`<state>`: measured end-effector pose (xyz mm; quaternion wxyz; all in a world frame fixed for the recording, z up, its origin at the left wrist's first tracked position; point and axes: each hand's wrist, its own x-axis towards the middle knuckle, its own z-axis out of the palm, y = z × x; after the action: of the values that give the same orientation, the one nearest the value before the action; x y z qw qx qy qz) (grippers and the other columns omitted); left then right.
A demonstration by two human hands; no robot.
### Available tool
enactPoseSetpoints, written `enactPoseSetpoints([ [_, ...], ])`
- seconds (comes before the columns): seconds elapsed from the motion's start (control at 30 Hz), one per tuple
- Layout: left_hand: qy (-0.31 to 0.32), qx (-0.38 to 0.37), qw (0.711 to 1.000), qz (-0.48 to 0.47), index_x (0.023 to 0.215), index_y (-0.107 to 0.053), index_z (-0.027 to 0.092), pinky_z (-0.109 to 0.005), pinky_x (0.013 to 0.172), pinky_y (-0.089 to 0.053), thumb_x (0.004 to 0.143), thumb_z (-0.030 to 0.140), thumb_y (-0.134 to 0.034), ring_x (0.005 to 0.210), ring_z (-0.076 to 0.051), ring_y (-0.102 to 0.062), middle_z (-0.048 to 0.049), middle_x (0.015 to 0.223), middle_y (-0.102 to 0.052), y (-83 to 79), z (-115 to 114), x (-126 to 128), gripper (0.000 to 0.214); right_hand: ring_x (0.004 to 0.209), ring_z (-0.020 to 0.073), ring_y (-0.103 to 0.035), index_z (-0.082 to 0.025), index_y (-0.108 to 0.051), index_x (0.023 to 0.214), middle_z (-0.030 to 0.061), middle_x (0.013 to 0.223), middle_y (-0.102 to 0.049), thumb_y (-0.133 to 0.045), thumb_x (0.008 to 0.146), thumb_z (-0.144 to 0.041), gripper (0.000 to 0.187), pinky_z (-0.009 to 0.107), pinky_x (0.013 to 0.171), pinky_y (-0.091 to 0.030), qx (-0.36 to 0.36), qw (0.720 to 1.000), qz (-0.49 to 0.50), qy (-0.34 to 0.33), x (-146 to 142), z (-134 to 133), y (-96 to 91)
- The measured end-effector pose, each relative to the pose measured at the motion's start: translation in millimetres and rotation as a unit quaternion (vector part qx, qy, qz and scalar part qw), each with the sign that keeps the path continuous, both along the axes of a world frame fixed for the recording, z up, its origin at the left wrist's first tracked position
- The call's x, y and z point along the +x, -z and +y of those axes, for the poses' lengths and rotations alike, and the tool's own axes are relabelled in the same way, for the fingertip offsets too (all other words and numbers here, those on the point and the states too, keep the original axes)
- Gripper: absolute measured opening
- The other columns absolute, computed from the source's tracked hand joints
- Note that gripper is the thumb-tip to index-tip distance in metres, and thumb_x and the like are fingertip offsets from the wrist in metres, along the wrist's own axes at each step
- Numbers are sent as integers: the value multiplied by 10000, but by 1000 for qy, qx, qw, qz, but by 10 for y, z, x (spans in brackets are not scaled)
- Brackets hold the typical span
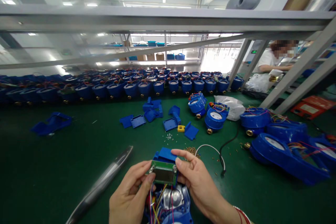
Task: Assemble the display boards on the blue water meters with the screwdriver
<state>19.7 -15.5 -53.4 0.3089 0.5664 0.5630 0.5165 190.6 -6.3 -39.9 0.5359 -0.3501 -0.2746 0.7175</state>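
Both hands hold a small green circuit board with a dark display [164,173] over an open blue water meter [173,201] near the table's front edge. My left hand [131,194] pinches the board's left end with thumb and fingers. My right hand [195,180] grips its right end, index finger curled over the top. Coloured wires [156,201] run from the board down into the meter's open body. A blue lid [165,154] sticks up just behind the board.
A grey pen-like tool [102,182] lies to the left on the green table [65,154]. Loose blue covers [151,113], small screws [191,150], a cable [223,152] and several blue meters [214,117] lie ahead and right. Rows of meters [131,85] line the back. Another person [275,61] works far right.
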Motion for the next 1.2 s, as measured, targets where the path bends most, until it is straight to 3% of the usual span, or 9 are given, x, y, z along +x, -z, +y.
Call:
enactPoseSetpoints([
  [0.1, 2, 87, 982, 169, 1019, -690, 266, -272, 803, -563, 818, 317, -609, 921, -192, -665, -23, 1125, -650, 1, 2, -45, 223, 757, 182, -691, -132, -506, 1137, 59, 786, -715, -674, 828, -347, 412, 307, 732, -517, 21, 1000, -7, -12, -4, -6, 12],
  [0.2, 10, 177, 926, 333, 1198, -597, 247, -225, 851, -527, 849, 262, -572, 982, -172, -651, -47, 1235, -603, 62, -12, -82, 351, 846, 197, -690, -143, -503, 1126, 82, 896, -724, -738, 769, -323, 465, 338, 815, -513, 31, 999, -10, -14, -15, -7, 4],
  [0.3, 22, 182, 909, 374, 1233, -572, 223, -234, 844, -527, 859, 269, -558, 964, -178, -658, -79, 1282, -572, 124, -11, -89, 377, 918, 204, -679, -151, -508, 1100, 90, 979, -716, -829, 654, -248, 557, 324, 861, -503, 33, 999, -36, -2, -18, 3, 0],
  [0.37, 25, 124, 939, 321, 1177, -611, 240, -282, 856, -529, 842, 317, -579, 993, -206, -642, -78, 1271, -575, 110, 16, -82, 345, 917, 201, -681, -157, -512, 1093, 88, 986, -716, -830, 650, -243, 552, 315, 856, -509, 38, 998, -50, 5, -8, 12, -6],
  [0.47, 50, -65, 992, 100, 1168, -594, 222, -341, 860, -528, 790, 402, -631, 1039, -245, -611, -98, 1208, -608, -12, 98, -81, 421, 899, 194, -687, -162, -526, 1078, 82, 977, -719, -820, 663, -256, 517, 308, 839, -519, 44, 997, -68, -4, 20, 20, -35],
  [0.53, 142, -187, 968, -85, 1203, -562, 183, -371, 889, -507, 782, 399, -643, 1044, -257, -607, -123, 1172, -630, -117, 160, -86, 480, 893, 189, -688, -163, -539, 1062, 76, 960, -722, -825, 654, -258, 508, 291, 820, -523, 48, 995, -82, -21, 37, 21, -58],
  [0.63, 253, -259, 899, -247, 1163, -605, 158, -382, 902, -483, 791, 316, -652, 1025, -261, -616, -135, 1137, -653, -216, 222, -77, 407, 908, 186, -682, -168, -538, 1071, 72, 975, -717, -825, 652, -248, 514, 282, 820, -520, 60, 993, -91, -40, 51, 14, -68],
  [0.83, 204, -259, 898, -290, 1070, -667, 141, -348, 862, -488, 768, 284, -685, 992, -257, -627, -125, 1049, -695, -148, 233, 10, 334, 970, 195, -656, -178, -489, 1130, 77, 1050, -687, -818, 648, -200, 583, 302, 856, -507, 68, 992, -98, -36, 45, 5, -18],
  [1.2, 197, -238, 926, -215, 1078, -627, 167, -319, 851, -481, 786, 343, -664, 948, -225, -641, -95, 1044, -695, -162, 187, 28, 343, 912, 157, -639, -194, -422, 1170, 46, 997, -672, -800, 664, -221, 632, 270, 787, -506, 53, 990, -128, 3, 43, 40, 16],
])
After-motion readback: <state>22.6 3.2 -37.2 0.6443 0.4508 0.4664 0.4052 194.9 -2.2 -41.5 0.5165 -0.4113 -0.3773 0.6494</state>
